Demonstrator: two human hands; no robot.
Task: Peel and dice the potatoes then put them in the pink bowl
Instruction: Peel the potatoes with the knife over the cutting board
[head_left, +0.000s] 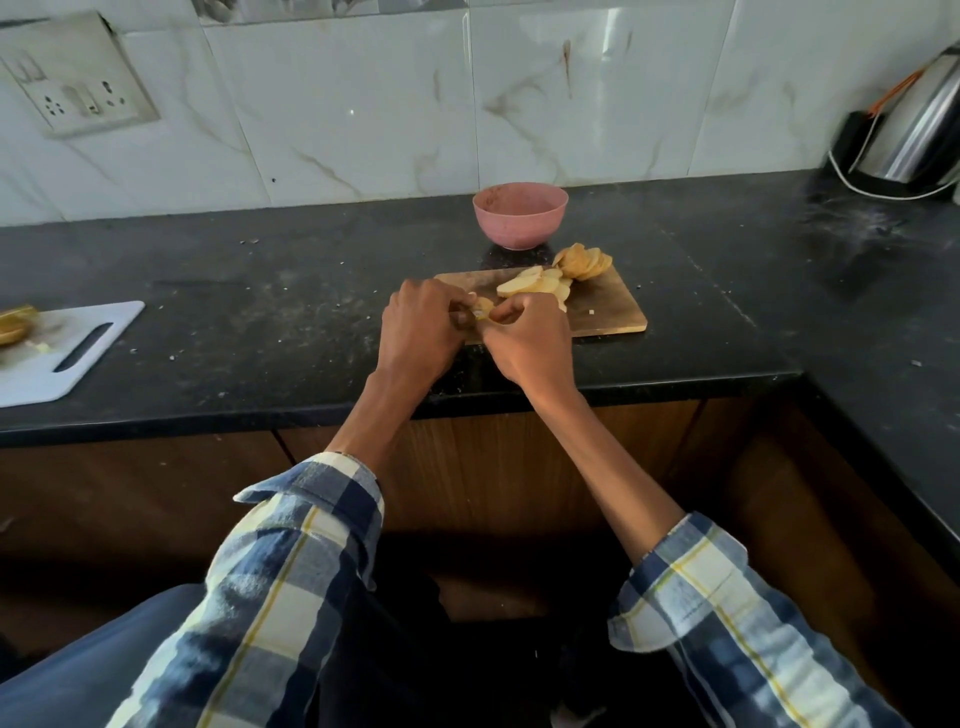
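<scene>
A wooden cutting board (608, 312) lies on the black counter. Pale potato slices (532, 285) lie on it, and a fanned stack of slices with brown skin (582, 261) sits at its far right corner. Behind the board stands the pink bowl (519, 214); nothing shows inside it. My left hand (418, 332) and my right hand (524, 338) meet at the board's near left corner. Both pinch one small potato slice (482, 307) between their fingertips. Most of that slice is hidden by my fingers.
A white plastic cutting board (78, 353) with brown scraps lies at the left edge of the counter. A steel kettle (914, 124) with a white cord stands at the far right. A wall socket (78, 78) is at upper left. Crumbs dot the counter.
</scene>
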